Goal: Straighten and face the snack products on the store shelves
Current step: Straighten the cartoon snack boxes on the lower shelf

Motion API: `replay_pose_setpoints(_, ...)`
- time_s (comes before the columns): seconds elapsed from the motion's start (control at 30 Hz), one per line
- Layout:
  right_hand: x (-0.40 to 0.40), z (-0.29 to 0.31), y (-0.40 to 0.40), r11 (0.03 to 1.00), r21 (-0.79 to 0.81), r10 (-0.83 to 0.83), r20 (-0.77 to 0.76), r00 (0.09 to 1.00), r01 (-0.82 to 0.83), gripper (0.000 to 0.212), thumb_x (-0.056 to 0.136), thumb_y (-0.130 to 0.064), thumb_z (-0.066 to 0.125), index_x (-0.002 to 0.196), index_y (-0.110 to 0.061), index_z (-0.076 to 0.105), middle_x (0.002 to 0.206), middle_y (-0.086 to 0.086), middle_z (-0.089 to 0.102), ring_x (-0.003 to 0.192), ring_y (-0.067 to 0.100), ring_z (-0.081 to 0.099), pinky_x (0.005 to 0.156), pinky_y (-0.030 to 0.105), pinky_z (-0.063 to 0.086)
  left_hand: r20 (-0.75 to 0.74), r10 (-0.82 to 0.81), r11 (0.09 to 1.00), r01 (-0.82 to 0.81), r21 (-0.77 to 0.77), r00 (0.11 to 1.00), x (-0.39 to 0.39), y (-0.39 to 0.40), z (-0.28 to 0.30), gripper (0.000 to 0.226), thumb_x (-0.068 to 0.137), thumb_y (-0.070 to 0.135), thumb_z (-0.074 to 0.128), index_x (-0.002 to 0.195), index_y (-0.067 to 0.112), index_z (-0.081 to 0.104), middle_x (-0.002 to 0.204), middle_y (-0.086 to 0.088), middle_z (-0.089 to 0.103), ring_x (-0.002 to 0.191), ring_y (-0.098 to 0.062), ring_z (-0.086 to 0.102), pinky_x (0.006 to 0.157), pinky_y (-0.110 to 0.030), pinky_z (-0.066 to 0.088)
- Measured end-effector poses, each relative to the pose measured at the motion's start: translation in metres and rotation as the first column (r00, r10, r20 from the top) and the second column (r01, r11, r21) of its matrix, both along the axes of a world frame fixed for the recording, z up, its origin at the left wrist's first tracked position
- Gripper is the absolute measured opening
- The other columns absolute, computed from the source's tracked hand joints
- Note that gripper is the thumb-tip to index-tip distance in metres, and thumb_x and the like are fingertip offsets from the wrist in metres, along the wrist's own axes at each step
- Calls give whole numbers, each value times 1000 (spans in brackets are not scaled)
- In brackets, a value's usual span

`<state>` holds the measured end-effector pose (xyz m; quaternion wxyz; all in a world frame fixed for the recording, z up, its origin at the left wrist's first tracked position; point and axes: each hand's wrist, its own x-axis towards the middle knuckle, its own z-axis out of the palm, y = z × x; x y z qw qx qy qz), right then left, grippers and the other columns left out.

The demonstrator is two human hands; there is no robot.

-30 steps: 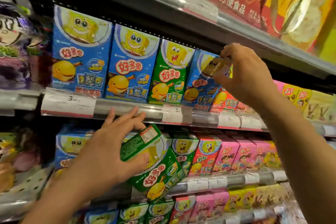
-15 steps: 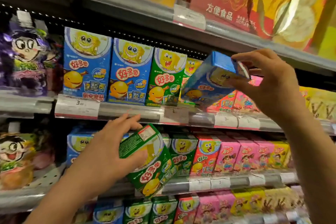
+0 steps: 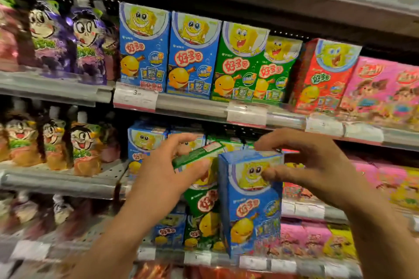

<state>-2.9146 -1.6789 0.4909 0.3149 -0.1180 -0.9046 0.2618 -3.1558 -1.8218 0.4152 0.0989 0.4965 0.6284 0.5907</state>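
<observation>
The right hand pinches a blue snack box at its top, thumb across the cartoon face on the front and the other fingers curled over the upper edge. The box stands nearly upright in the air, its front toward the camera. Just left of the blue snack box and touching its side, a green snack box is held tilted, its top leaning left, by the left hand, whose fingers curl around the box's upper end with the thumb on its front.

Above the blue snack box, a shelf carries a faced row: two blue boxes, two green boxes, a red box and pink boxes to the right. Left of that row hang purple cartoon pouches. Behind the blue snack box, more blue, green and pink boxes stand on the lower shelves, blurred. White price tags run along the shelf's front edge.
</observation>
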Motion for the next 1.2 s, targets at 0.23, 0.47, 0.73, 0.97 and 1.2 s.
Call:
replay_pose_setpoints(0.23,-19,-31,-4,997,12,80,37,996,-80,30,81,-35,82,109,-37,70,119,-9,67,115,16,64,86,35,55,115,16,998,-23,58,993,25,-1,-15,33,87,57,49,117,44,58,115,40,58,115,20,50,84,-2,40)
replay_pose_setpoints(0.47,-15,-80,-3,994,-110,22,12,1000,-21,32,81,-30,82,111,-37,71,124,-13,65,120,13,61,90,36,52,134,-146,977,164,-133,980,41,-6,-36,73,67,97,47,131,63,41,136,36,46,129,5,48,106,-39,46)
replay_pose_setpoints(0.73,-14,-94,-6,980,-189,-72,-89,993,54,49,81,-38,84,126,-38,64,127,-17,64,122,9,61,94,25,52,-38,-175,976,168,-136,984,44,6,-31,67,75,55,81,130,55,44,129,29,47,119,-3,57,95,-38,54)
replay_pose_setpoints(0.97,-9,-97,-20,877,-480,-59,-54,997,25,87,68,-81,70,143,-49,42,132,-28,58,124,2,59,93,25,53,131,-402,905,415,-95,906,48,14,-38,62,76,48,78,129,47,45,121,8,68,101,-19,73,89,-46,58)
replay_pose_setpoints(1.2,-2,-92,-30,859,-511,-139,-182,973,27,95,66,-94,54,147,-47,39,136,-20,60,121,9,64,93,27,53,156,-425,899,436,-46,892,60,22,-24,67,63,58,83,114,36,46,130,33,55,107,-11,69,85,-45,60)
